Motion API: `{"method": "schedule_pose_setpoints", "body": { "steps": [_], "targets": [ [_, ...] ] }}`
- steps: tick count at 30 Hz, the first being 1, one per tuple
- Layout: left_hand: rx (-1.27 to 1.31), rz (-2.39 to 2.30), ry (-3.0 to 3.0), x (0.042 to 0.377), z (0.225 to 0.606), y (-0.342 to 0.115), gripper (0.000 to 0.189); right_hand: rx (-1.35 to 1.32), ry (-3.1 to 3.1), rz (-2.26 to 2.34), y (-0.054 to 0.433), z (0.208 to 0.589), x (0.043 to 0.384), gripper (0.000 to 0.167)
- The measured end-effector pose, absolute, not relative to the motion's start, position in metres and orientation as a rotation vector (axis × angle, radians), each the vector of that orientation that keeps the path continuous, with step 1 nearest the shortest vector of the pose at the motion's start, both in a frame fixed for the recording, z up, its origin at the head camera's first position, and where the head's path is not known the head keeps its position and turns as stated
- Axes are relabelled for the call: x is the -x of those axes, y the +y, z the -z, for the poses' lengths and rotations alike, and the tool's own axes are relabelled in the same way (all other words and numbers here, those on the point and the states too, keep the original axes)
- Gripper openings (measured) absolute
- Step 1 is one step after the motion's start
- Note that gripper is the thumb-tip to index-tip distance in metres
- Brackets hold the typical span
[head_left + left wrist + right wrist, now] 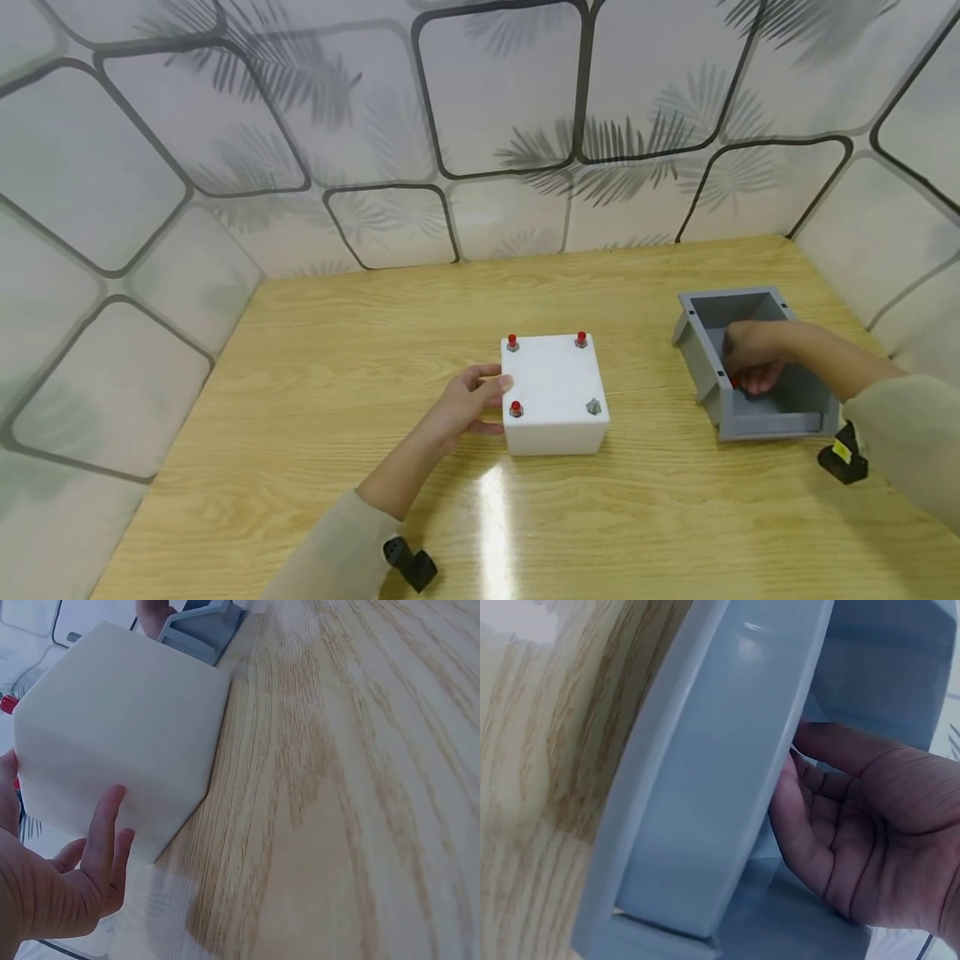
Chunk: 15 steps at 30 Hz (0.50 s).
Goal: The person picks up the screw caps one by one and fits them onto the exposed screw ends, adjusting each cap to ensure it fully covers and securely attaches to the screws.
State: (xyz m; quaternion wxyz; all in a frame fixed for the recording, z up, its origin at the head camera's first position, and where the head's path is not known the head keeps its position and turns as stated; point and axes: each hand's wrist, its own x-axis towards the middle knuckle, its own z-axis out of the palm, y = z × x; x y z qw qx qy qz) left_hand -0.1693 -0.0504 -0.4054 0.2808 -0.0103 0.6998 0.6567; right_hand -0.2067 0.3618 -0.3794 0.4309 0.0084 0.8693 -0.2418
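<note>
A white square box (pixel 558 379) stands on the table, with red-tipped metal fittings at three of its top corners. At the near right corner, a bare silver fitting (pixel 593 407) shows no red. My left hand (pixel 465 404) rests against the box's left side, thumb over the top edge; the left wrist view shows fairly straight, spread fingers (pixel 103 825) touching the wall. My right hand (pixel 756 350) reaches down into a grey plastic bin (pixel 772 427), fingers bent. A small red piece (pixel 735 383) shows by its fingertips; whether they pinch it is hidden behind the bin's wall (pixel 727 765).
The wood-grain table (pixel 360 333) spreads around the box. Patterned white panels (pixel 502 92) rise behind it and on both sides. The bin stands toward the right edge, apart from the box.
</note>
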Motion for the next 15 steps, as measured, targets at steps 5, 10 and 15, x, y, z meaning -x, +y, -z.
{"method": "schedule_pose_setpoints", "body": {
  "steps": [5,10,15],
  "targets": [
    [0.034,-1.753,1.892,0.169,0.405,-0.050,0.057,0.006,2.210,0.628,0.362,0.382,0.209,0.016],
    [0.028,-1.748,1.895,0.169,0.406,-0.050,0.056,0.106,2.325,0.680,0.363,0.388,0.210,0.017],
    [0.020,-1.747,1.891,0.168,0.406,-0.050,0.057,0.155,2.389,0.703,0.364,0.392,0.209,0.019]
  ]
}}
